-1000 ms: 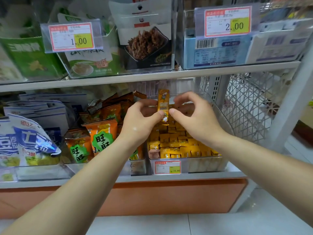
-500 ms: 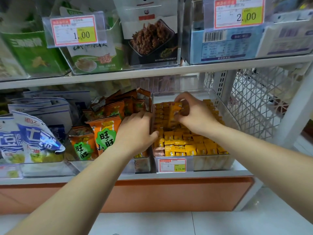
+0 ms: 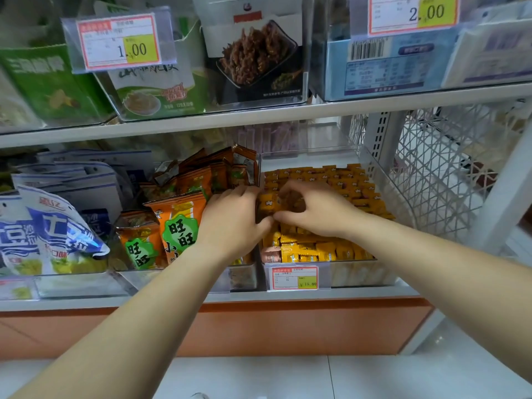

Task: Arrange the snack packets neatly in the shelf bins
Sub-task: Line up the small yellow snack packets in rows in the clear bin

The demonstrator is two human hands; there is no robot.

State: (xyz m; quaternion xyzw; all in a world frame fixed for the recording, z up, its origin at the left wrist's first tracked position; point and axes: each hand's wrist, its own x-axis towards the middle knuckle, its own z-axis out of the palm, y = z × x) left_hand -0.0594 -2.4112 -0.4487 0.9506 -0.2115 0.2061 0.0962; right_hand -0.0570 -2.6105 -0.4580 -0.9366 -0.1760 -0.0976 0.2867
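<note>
Packet [image 3: 268,204]: yellow, pinched from both sides, low over the rows [image 3: 336,180] at the left of the bin [image 3: 377,174], just beside the wall shared with the orange packs [image 3: 184,226].

Left hand [image 3: 233,223]: fingers curled over the packet's left edge, thumb below, pointing right. Right hand [image 3: 316,211]: thumb and forefinger bent into a ring and clamped on the right edge, remaining fingers tucked behind. Thumb tips almost meeting under the packet.

Long axis: cannot tell, mostly covered by fingers; only one face with a white mark showing. Slot presumably straight below the grip, so likely a short push down, no sideways travel. Wall side cramped for the left hand; right hand over open bin, freer to steer and let go last.

Surface: slick wrappers, back rows flat and tidy, front rows on edge and looser. Likely to slide or tip if pushed hard.

Room: upper shelf [image 3: 259,119] close overhead, wall tight on the left, mesh [image 3: 431,174] well apart on the right. Plenty of space toward the back of the bin.
</note>
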